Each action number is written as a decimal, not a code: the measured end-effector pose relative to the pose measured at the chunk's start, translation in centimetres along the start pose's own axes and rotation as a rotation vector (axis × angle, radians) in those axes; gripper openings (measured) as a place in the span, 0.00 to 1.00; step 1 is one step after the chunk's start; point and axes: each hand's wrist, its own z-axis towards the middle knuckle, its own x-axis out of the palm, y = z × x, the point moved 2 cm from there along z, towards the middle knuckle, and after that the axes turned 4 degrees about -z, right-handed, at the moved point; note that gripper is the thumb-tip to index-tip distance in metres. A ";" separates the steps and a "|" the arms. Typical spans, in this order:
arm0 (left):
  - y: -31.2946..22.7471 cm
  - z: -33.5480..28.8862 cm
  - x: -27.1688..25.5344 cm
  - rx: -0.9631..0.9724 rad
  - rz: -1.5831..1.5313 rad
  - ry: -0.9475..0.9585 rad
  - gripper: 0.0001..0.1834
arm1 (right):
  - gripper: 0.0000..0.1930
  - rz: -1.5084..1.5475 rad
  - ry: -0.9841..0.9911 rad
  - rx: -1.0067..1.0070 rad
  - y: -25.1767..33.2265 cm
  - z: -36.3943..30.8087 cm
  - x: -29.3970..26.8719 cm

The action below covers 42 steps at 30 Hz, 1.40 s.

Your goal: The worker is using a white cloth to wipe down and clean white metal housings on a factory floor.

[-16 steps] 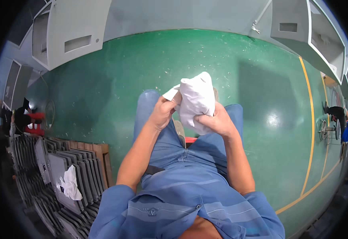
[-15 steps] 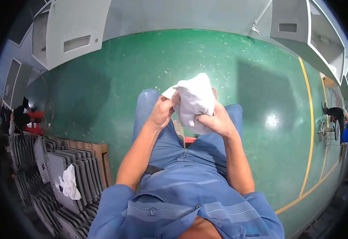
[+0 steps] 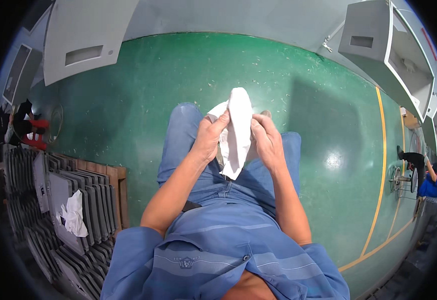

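Observation:
A white cloth [image 3: 238, 132] hangs folded into a narrow upright bundle in front of my lap. My left hand [image 3: 211, 136] grips its left side, thumb lying against the fabric. On the other side my right hand [image 3: 268, 142] has its thumb and fingertips closed at the cloth's right edge; part of the fingers is hidden behind it. Another white cloth [image 3: 74, 215] lies crumpled over a stack of grey panels [image 3: 86, 200] at the lower left.
A wooden pallet [image 3: 121, 187] borders the panels. Grey cabinet housings hang at upper left [image 3: 81, 30] and upper right [image 3: 363, 42]. Yellow lines [image 3: 381, 170] mark the green floor [image 3: 323, 190]. A person in blue [image 3: 432, 186] is at far right, another person [image 3: 21, 120] at far left.
The cloth has gone from a wide, rounded bundle to a narrow upright fold. My right hand has shifted up along its edge, and the view has moved slightly.

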 end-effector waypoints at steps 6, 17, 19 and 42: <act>1.0 0.2 -0.7 0.046 0.020 -0.098 0.22 | 0.25 -0.237 0.143 0.093 2.1 -0.2 0.6; 2.5 0.3 -2.7 -0.191 -0.257 -0.227 0.19 | 0.15 -0.429 -0.180 -0.235 0.3 0.2 0.6; 2.4 0.5 -2.3 -0.203 -0.270 -0.296 0.18 | 0.21 -0.567 -0.196 -0.415 1.3 -0.2 1.3; 1.1 -1.1 -4.0 -0.037 -0.154 -0.094 0.20 | 0.16 -0.731 -0.032 -0.631 2.4 -3.0 7.7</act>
